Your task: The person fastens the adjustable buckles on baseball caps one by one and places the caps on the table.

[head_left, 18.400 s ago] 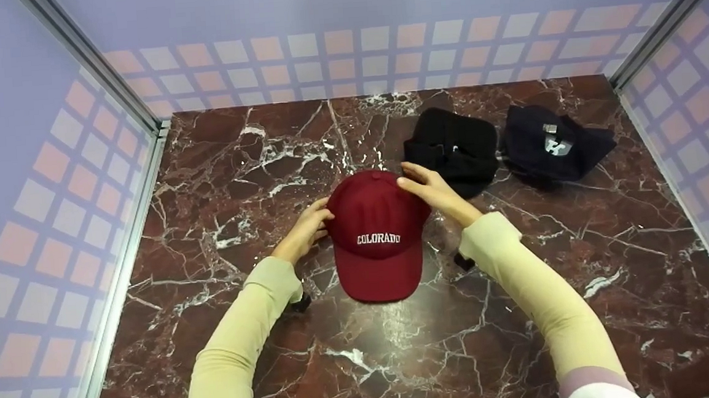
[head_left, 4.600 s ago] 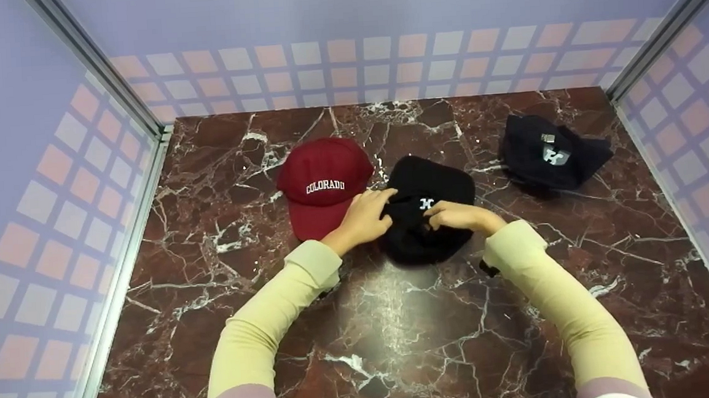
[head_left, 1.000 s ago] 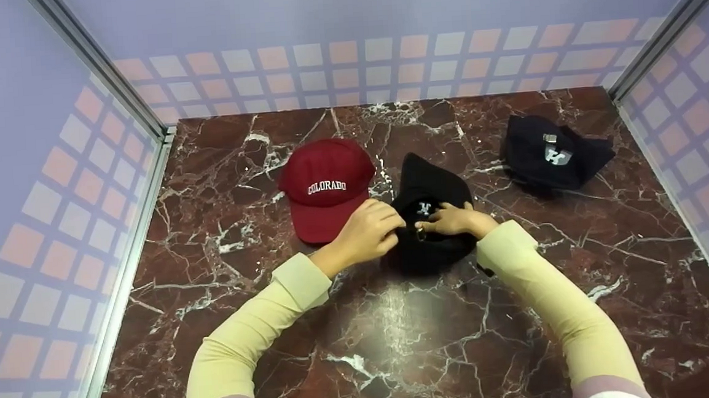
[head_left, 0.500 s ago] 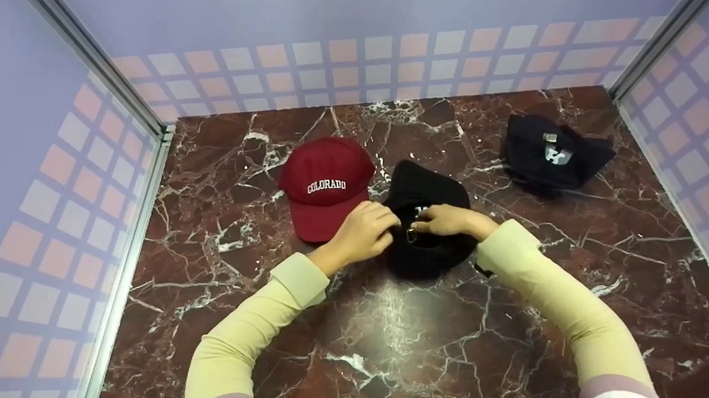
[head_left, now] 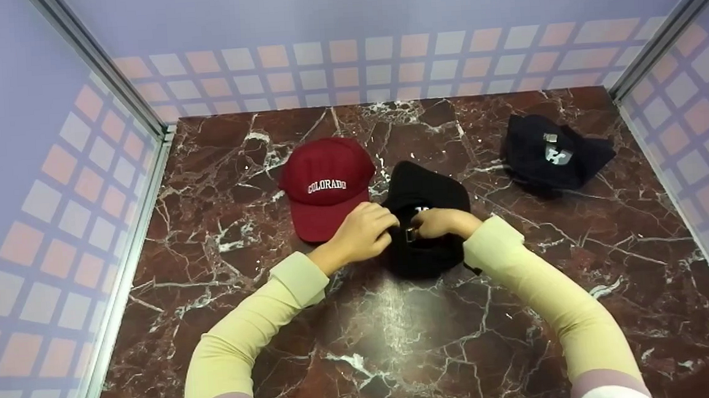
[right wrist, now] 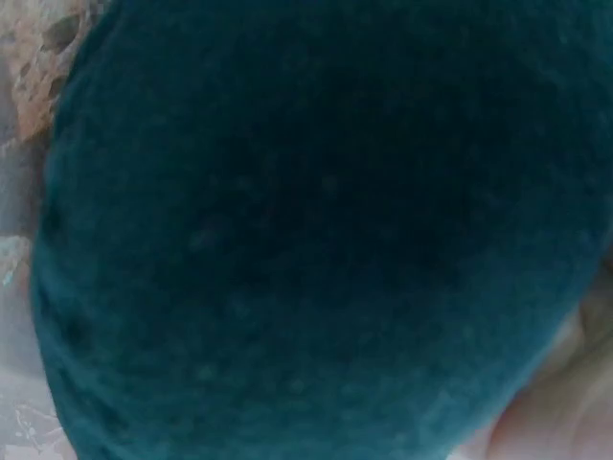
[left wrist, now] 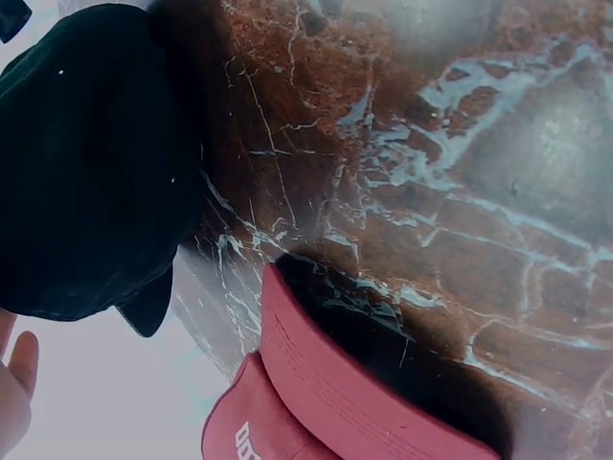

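A black cap (head_left: 423, 259) lies crown toward me in the middle of the table, its brim pointing to the back and its opening facing up. At its left edge my left hand (head_left: 363, 232) grips the rim with curled fingers. Fingers of my right hand (head_left: 445, 223) reach into the opening and hold the strap by a small gold-coloured buckle (head_left: 411, 235); the fingertips are partly hidden. A white emblem inside is half covered by that hand. The crown of the black cap (right wrist: 316, 220) fills most of the right wrist view, with part of my right hand (right wrist: 565, 393) at lower right.
Just left of the black cap sits a red cap (head_left: 328, 170) lettered COLORADO, brim toward me, my left hand overlapping its brim. A dark navy cap (head_left: 552, 153) lies upturned at the back right. Panel walls (head_left: 343, 9) enclose the marbled table (head_left: 364, 358) on three sides.
Earlier the red cap went from the centre to the back left, and the black cap came forward to the middle. Within the last second the black cap's brim has levelled; my right hand shifted slightly left.
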Demonstrator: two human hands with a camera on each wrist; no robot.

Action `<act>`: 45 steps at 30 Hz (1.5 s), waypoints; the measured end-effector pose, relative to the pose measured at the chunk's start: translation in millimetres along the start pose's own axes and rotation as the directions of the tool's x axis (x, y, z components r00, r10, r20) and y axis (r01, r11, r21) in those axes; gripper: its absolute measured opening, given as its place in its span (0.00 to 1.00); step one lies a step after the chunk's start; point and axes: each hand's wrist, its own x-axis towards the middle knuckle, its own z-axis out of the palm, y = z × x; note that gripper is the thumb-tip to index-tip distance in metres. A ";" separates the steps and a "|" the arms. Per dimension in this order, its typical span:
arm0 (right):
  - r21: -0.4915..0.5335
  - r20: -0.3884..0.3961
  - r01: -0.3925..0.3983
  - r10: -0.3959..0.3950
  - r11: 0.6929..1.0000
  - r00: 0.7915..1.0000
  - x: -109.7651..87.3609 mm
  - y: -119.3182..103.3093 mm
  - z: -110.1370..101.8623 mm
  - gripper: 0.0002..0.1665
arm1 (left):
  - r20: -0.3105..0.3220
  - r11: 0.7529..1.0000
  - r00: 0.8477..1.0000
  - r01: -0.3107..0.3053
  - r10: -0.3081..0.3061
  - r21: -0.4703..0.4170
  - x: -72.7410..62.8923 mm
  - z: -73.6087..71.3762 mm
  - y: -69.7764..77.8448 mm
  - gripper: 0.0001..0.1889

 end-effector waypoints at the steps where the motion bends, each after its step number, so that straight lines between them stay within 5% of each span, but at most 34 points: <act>1: 0.021 0.004 0.000 0.000 1.000 1.000 0.8 0.1 0.5 0.12 | 0.002 1.000 1.000 0.002 -0.002 0.001 -0.4 0.3 -0.4 0.08; 7: 0.215 0.038 0.016 -0.024 0.977 0.999 1.4 5.8 3.2 0.20 | 0.003 1.000 1.000 0.010 -0.010 -0.003 -3.0 2.4 -3.2 0.09; 12: 0.410 0.009 -0.023 0.021 0.912 1.000 -1.6 10.7 -1.1 0.25 | 0.016 1.000 1.000 0.020 -0.020 -0.011 -4.5 2.8 -4.5 0.10; 18: 0.660 -0.061 -0.006 0.062 0.751 0.996 -7.1 13.9 -9.9 0.16 | 0.033 0.999 0.999 0.040 -0.039 -0.018 -7.7 3.9 -6.7 0.10; 25: 0.865 -0.178 0.165 -0.017 0.473 0.984 -17.3 12.9 -20.8 0.04 | 0.042 0.998 0.997 0.062 -0.061 -0.026 -9.4 3.9 -8.6 0.11; 28: 0.895 -0.209 0.212 -0.051 0.393 0.977 -22.0 10.4 -25.4 0.05 | 0.044 0.996 0.996 0.082 -0.081 -0.029 -10.0 3.0 -9.3 0.11; 37: 0.905 -0.318 0.335 -0.105 0.262 0.942 -33.5 -1.9 -35.1 0.03 | 0.047 0.995 0.995 0.092 -0.091 -0.032 -10.9 2.3 -10.6 0.11; 45: 0.894 -0.377 0.397 -0.129 0.206 0.917 -42.2 -13.8 -37.5 0.02 | 0.064 0.994 0.993 0.101 -0.098 -0.047 -11.3 1.1 -10.8 0.12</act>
